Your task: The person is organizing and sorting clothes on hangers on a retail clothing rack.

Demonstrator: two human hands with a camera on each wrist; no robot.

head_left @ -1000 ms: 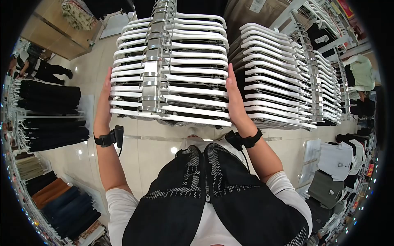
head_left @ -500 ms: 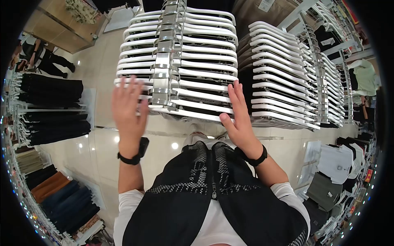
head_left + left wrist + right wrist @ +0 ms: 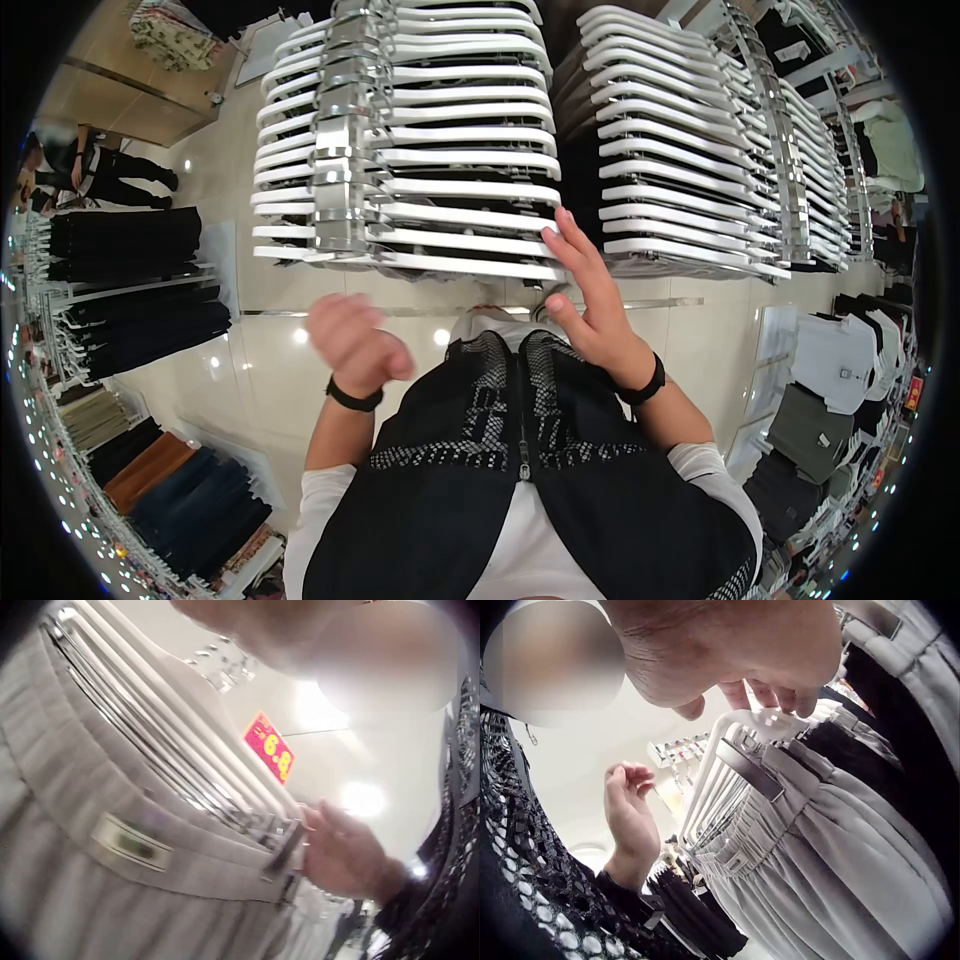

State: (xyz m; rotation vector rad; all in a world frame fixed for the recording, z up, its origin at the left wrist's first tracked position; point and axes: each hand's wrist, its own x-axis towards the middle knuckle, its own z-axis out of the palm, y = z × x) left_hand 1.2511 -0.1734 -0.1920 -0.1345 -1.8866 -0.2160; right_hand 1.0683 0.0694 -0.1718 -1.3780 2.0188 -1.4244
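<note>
In the head view, a row of white hangers [image 3: 465,160] hangs from a metal rail, their hooks lined up. Light grey garments with gathered waistbands [image 3: 810,825] hang from them by metal clips, as the right wrist view shows. My right hand [image 3: 598,315] has its fingers extended, with the fingertips at the right ends of the nearest hangers. The left hand [image 3: 358,345], blurred, is in front of the row, apart from the hangers, with loosely curled fingers and nothing in them. A small label [image 3: 133,841] sits on the front waistband.
A second rail of white hangers [image 3: 680,170] stands close on the right. Dark trousers [image 3: 130,245] hang on racks to the left, and tops [image 3: 840,365] to the right. A person in dark clothes [image 3: 125,170] stands at the far left. A red price sign [image 3: 271,748] hangs overhead.
My left hand has left the hangers' left side, moving in toward my body, and its fingers have curled. The right hand has slid nearer to me along the right ends.
</note>
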